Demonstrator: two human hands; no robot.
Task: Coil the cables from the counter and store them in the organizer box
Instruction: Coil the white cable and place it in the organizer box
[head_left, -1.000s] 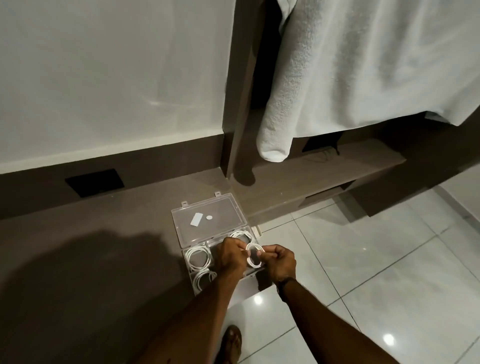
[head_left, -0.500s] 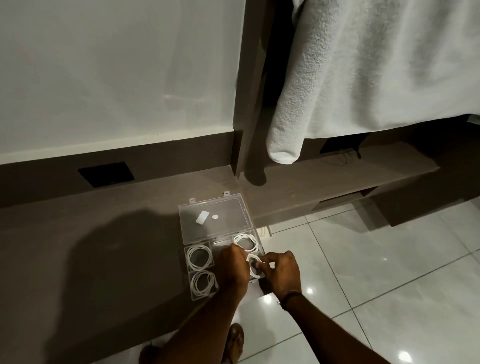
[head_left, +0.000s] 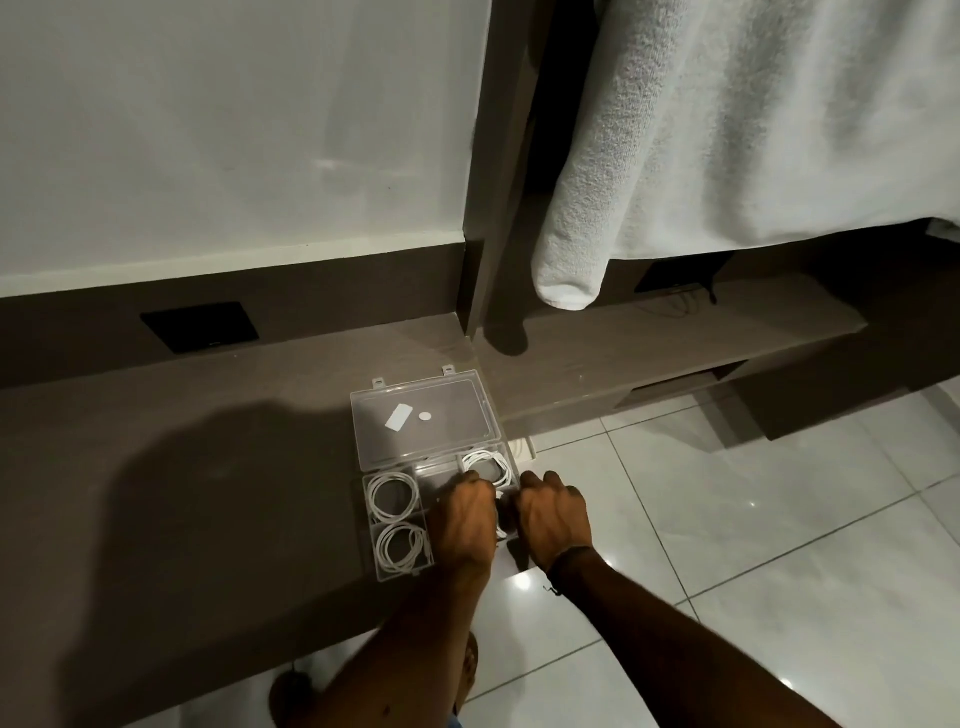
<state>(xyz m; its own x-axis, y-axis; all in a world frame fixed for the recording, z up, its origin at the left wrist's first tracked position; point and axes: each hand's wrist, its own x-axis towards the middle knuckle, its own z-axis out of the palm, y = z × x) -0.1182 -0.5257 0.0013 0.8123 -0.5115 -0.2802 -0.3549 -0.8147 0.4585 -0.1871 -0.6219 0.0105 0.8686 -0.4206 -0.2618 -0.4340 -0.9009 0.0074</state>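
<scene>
- The organizer box (head_left: 395, 571) sits at the desk's (head_left: 208, 493) front edge, near its right end, with its clear lid (head_left: 421, 415) folded back flat.
- Three coiled cables show inside: one in the far-left compartment (head_left: 393, 496), one in the near-left (head_left: 402, 545), one in the far-right (head_left: 487, 465).
- Both hands are pressed together over the near-right compartment. The left hand (head_left: 464, 525) and right hand (head_left: 556, 525) each have their grip curled shut, apparently on a fourth coil (head_left: 501, 530), of which only a white sliver shows between them.
- Likely risk: the coil springs open on release, so loops ride over the divider or rim and block the lid.
- The box stands right at the edge; downward pressure on its near side could tip it onto the tiled floor (head_left: 727, 519).
</scene>
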